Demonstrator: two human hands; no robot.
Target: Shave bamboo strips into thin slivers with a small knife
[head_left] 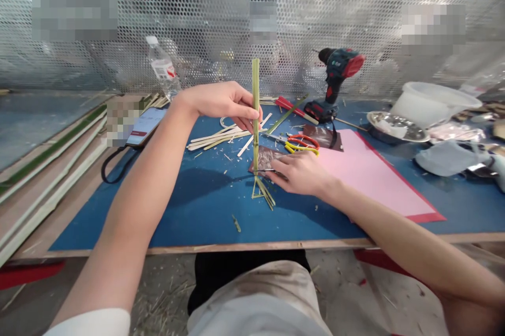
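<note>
My left hand (223, 104) pinches a tall, upright green bamboo stick (256, 94) with its fingertips, about halfway up. The stick's lower end joins a small splayed bamboo base (262, 193) standing on the blue work mat (205, 215). My right hand (300, 173) lies over a dark brown sheet, probably sandpaper (265, 160), with its fingertips close to the stick's lower part. Part of that sheet is hidden under the hand. Loose pale bamboo strips (216, 138) lie just below my left hand.
Red-and-yellow-handled scissors (302, 144) and a pink sheet (374, 173) lie to the right. Farther back stand a cordless drill (339, 70), a plastic water bottle (161, 65), and a steel plate (396, 126). A smartphone (147, 125) and long bamboo planks (51, 178) are at left.
</note>
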